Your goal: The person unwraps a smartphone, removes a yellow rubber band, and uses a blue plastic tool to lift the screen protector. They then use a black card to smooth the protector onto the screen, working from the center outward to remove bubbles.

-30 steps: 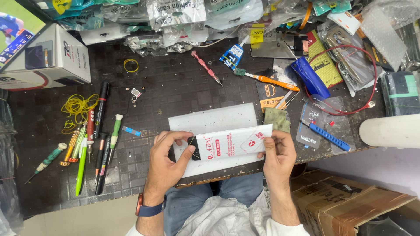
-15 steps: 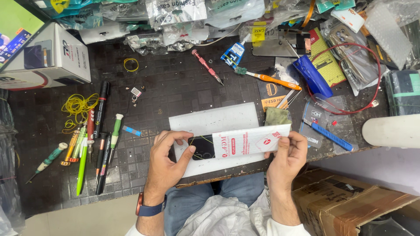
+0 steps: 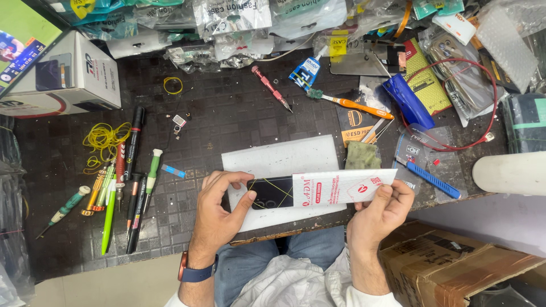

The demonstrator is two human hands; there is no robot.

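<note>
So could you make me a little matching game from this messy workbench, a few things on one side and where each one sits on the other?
Things:
1. dark phone
2. white sleeve
3. toothbrush
4. yellow rubber bands

Places:
A. pinched in the right hand
B. far side of the bench, right of the small red screwdriver
C. held by the left hand over the white mat
D. left part of the bench, beside the black marker

Pairs: 1-C, 2-A, 3-B, 4-D

Blue wristwatch (image 3: 197,274), white shirt (image 3: 296,287), blue jeans (image 3: 310,244).
</note>
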